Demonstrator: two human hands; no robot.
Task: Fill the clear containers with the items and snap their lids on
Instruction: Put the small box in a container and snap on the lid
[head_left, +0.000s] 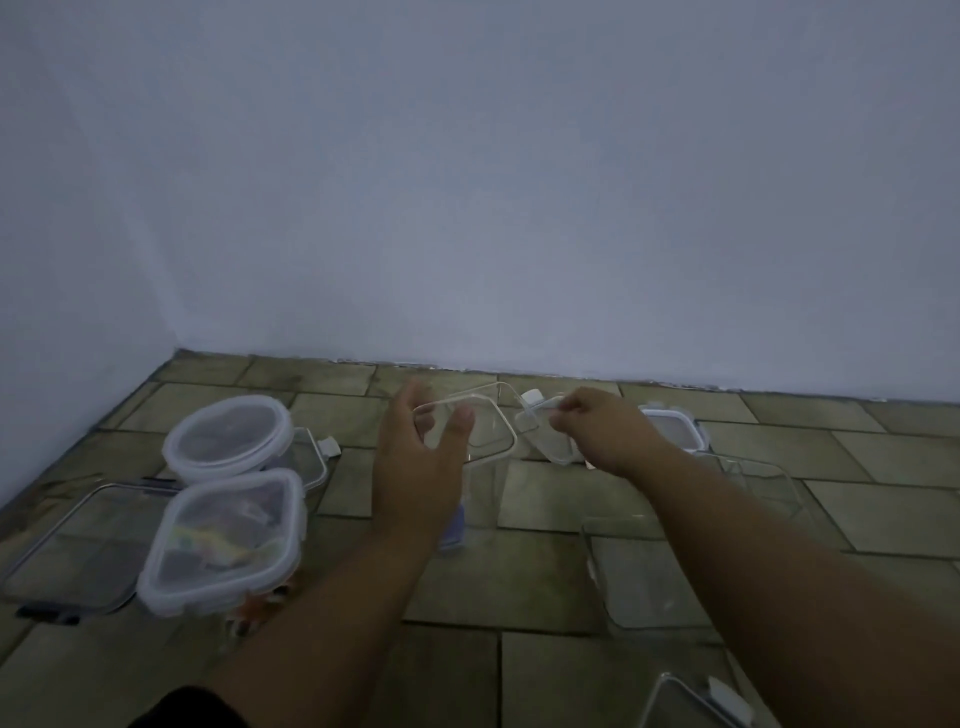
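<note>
My left hand (415, 467) is wrapped around the upper part of a tall clear container (485, 441), thumb in front of its rim and fingers behind. The container stands on the tiled floor with its mouth uncovered, and something bluish shows at its base. Just to its right, my right hand (597, 428) pinches a clear lid (545, 439) with white clip tabs, held tilted close beside the container's rim. The picture is dim and blurred.
On the left are a round lidded container (228, 434), a square lidded container (223, 540) with colourful items inside, and a flat clear lid (67, 545). An open clear container (649, 577) lies under my right forearm. A small lidded one (675, 423) stands near the wall (467, 208).
</note>
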